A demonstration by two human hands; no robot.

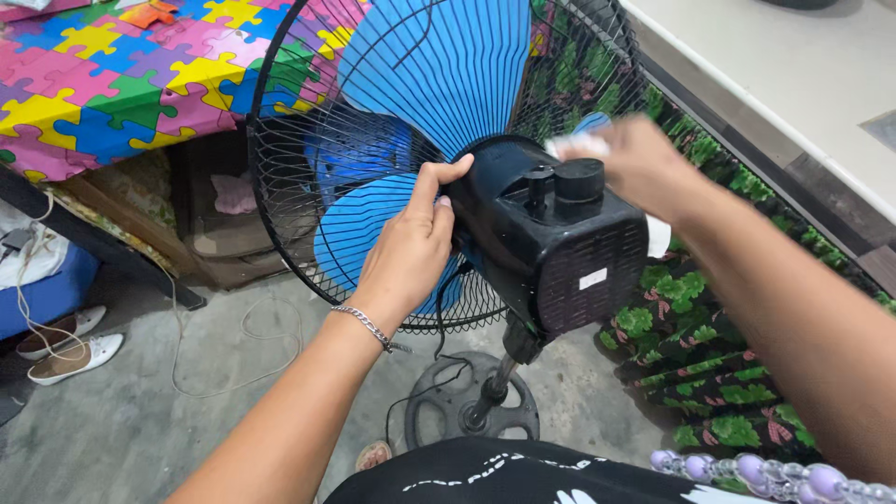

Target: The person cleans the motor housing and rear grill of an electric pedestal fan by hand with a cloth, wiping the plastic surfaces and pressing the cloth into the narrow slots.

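Pedestal fan with black plastic motor housing, blue ribbed blades and black wire guard stands on grey concrete floor. Left hand is laid on housing's front edge, fingers curled gripping it. Right hand, beyond housing's top knobs, is blurred; pale cloth-like thing seems pinched, grasp cannot be told. Judged top-heavy, rigid; guard wires thin, bendable; housing is firmest hold. Round base below housing partly hidden; guard's front face unseen.

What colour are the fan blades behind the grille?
The fan blades are bright blue with fine ribbed lines, clearest in the head view.
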